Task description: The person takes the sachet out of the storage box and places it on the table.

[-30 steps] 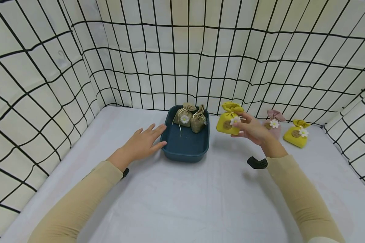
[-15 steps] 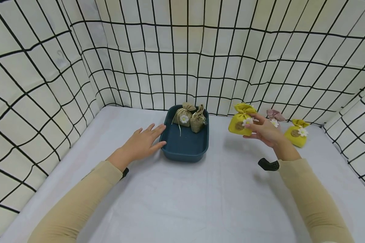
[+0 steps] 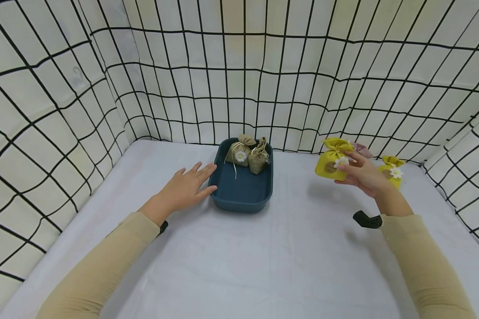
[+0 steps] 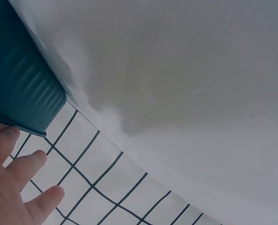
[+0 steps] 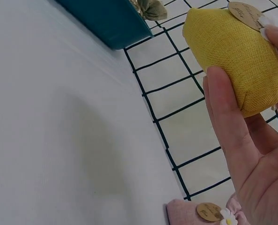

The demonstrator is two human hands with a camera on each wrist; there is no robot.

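My right hand (image 3: 365, 177) grips a yellow drawstring sachet (image 3: 330, 163) with a white daisy and a round brown tag, held above the table. In the right wrist view, fingers and thumb wrap the yellow cloth (image 5: 237, 61). My left hand (image 3: 185, 188) lies with fingers spread, fingertips at the left rim of a blue plastic bin (image 3: 241, 206). Two tan drawstring sachets (image 3: 239, 155) sit at the bin's far end. Partly hidden behind my right hand are a pink sachet (image 3: 362, 150) and a second yellow sachet (image 3: 392, 161).
A white cloth covers the table (image 3: 239, 261). White walls with a black grid netting (image 3: 287, 79) enclose its back and sides. The pink sachet (image 5: 190, 213) also shows low in the right wrist view.
My right hand has moved to the right with the yellow sachet, away from the bin and in front of the pink sachet. The left hand has stayed at the bin's rim.
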